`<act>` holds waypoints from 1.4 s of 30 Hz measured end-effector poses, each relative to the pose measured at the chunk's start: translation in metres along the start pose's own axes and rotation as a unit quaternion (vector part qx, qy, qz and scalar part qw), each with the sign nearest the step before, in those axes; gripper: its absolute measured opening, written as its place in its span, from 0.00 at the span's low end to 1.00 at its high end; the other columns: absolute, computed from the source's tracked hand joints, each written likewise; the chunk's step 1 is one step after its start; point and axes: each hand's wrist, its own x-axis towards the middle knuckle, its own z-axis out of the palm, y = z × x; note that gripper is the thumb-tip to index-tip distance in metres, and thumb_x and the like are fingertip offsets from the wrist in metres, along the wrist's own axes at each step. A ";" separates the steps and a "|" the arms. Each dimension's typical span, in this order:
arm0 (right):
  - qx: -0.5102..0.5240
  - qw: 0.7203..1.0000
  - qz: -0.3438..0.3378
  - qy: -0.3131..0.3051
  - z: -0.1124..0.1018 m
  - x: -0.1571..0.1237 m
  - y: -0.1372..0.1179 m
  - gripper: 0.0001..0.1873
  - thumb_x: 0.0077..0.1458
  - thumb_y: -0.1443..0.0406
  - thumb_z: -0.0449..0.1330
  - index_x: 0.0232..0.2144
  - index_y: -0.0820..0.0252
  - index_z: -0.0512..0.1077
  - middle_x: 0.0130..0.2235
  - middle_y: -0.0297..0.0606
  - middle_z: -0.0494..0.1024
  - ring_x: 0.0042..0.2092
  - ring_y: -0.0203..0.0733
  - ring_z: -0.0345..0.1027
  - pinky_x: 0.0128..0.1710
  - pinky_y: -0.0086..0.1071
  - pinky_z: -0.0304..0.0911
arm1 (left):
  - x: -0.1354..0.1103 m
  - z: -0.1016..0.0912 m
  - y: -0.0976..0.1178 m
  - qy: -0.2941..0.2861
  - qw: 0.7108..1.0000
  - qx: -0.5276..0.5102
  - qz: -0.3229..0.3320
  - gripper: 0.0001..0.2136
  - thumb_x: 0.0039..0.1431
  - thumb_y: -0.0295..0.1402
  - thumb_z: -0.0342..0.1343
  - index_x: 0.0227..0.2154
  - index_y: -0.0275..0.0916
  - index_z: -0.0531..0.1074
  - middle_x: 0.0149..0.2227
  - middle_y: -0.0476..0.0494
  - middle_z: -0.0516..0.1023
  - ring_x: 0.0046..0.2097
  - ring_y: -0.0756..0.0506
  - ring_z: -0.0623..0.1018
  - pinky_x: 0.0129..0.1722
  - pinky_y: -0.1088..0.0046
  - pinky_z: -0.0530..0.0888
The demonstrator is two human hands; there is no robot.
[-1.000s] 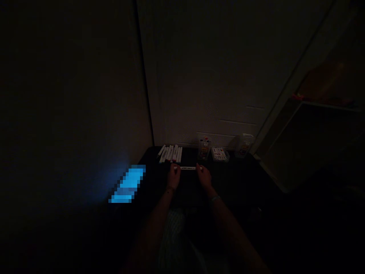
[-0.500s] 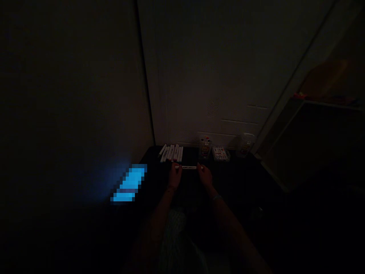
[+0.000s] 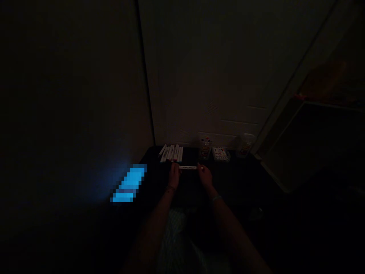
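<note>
The room is very dark. My left hand [image 3: 173, 176] and my right hand [image 3: 204, 176] hold the two ends of a white marker [image 3: 188, 167], which lies level over a dark table [image 3: 234, 179]. Both hands are closed in a pinch on it. Just beyond the left hand, a row of several white markers [image 3: 171, 152] lies on the table.
Small marker boxes and clear containers [image 3: 219, 153] stand along the table's back edge against a pale wall. A bright blue glowing rectangle [image 3: 129, 182] lies left of the table. A dark shelf unit [image 3: 313, 140] stands to the right.
Both hands and the marker have barely shifted; the marker sits slightly further right than a second ago. The picture has grown a little darker.
</note>
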 end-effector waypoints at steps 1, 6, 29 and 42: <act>0.000 1.000 -0.001 -0.002 0.000 0.000 0.000 0.28 0.53 0.47 0.38 0.29 0.57 0.70 0.29 0.34 0.73 0.31 0.35 0.64 0.28 0.24 0.53 | 0.001 0.000 -0.001 0.000 1.000 -0.008 -0.005 0.13 0.54 0.42 0.39 0.28 0.39 0.63 0.22 0.52 0.64 0.23 0.54 0.64 0.24 0.80 0.61; -0.003 1.000 0.007 -0.001 -0.001 0.001 -0.002 0.28 0.53 0.47 0.38 0.29 0.57 0.70 0.29 0.35 0.73 0.32 0.35 0.65 0.29 0.24 0.53 | 0.003 0.001 -0.002 0.002 1.000 -0.015 0.002 0.15 0.55 0.42 0.37 0.26 0.38 0.62 0.21 0.52 0.63 0.23 0.54 0.63 0.24 0.79 0.61; -0.006 1.000 0.010 0.002 0.000 0.000 -0.002 0.27 0.53 0.48 0.39 0.26 0.58 0.69 0.27 0.35 0.73 0.29 0.35 0.64 0.27 0.24 0.51 | -0.001 -0.001 0.003 -0.001 0.997 0.072 0.035 0.08 0.53 0.37 0.42 0.28 0.39 0.62 0.20 0.54 0.62 0.23 0.53 0.64 0.26 0.78 0.61; -0.018 1.000 0.010 0.004 0.000 0.001 -0.002 0.27 0.53 0.47 0.38 0.27 0.57 0.70 0.27 0.34 0.72 0.29 0.36 0.64 0.27 0.25 0.52 | 0.001 -0.001 0.003 -0.007 0.997 0.067 0.021 0.08 0.53 0.36 0.43 0.31 0.39 0.62 0.21 0.53 0.64 0.23 0.53 0.65 0.26 0.78 0.61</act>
